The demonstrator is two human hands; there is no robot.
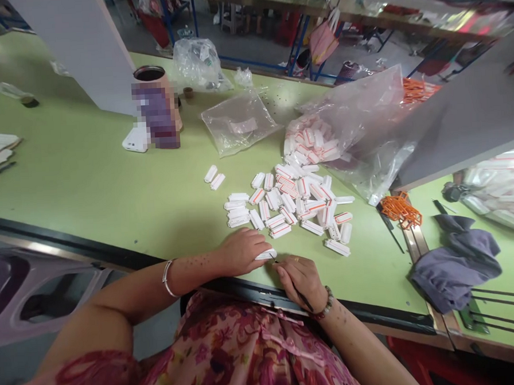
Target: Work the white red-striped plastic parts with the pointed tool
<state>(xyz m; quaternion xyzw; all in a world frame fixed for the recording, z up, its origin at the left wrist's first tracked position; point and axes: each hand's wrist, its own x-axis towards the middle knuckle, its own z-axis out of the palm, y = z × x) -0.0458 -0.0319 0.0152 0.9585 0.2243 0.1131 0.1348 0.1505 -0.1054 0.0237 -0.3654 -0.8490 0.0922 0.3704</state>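
Note:
My left hand (241, 251) rests on the green table (87, 167) near its front edge, fingers closed on a small white plastic piece (266, 254). My right hand (300, 279) sits just right of it, pinched on a thin dark pointed tool (303, 298) whose tip touches the end of that piece. Just beyond both hands lies a heap of several white plastic pieces with orange marks (296, 205). Two more white pieces (214, 177) lie apart to the left.
A clear bag of more white pieces (344, 130) lies open behind the heap. A flat clear bag (238, 121), a blurred cup (155, 106), a white phone (136, 140), orange clips (400, 209) and a grey cloth (456, 262) lie around.

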